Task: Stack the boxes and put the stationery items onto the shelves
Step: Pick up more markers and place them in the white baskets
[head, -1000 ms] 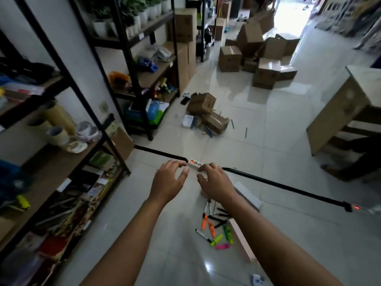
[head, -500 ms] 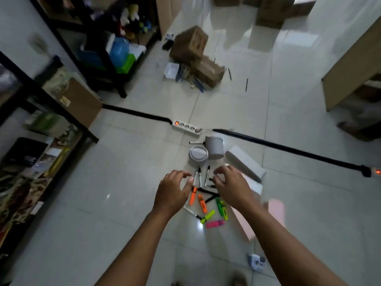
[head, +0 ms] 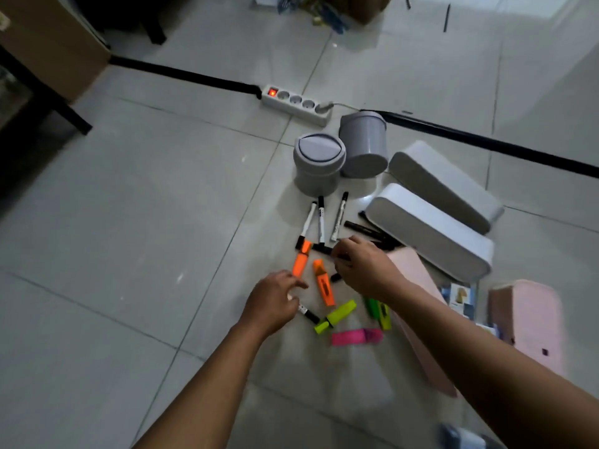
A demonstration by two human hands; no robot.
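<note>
Black is the marker [head: 324,249] that the right hand [head: 363,267] seems to pinch at its fingertips, low over the floor [head: 129,222]; blur keeps the grip from being certain. Just left, the left hand [head: 274,301] hovers with loose, half-spread fingers, holding nothing, its fingertips near an orange highlighter [head: 300,260] and over a small black-capped pen [head: 309,315]. Around both hands lie more highlighters: orange [head: 324,286], yellow [head: 335,316], green [head: 377,311], pink [head: 356,337]. Beyond stand three white markers [head: 321,218], two grey bins [head: 319,163], white boxes [head: 431,231] and pink ones [head: 528,325]. By my judgement little is done: everything sits unshelved, boxes unstacked, gathering only beginning.
</note>
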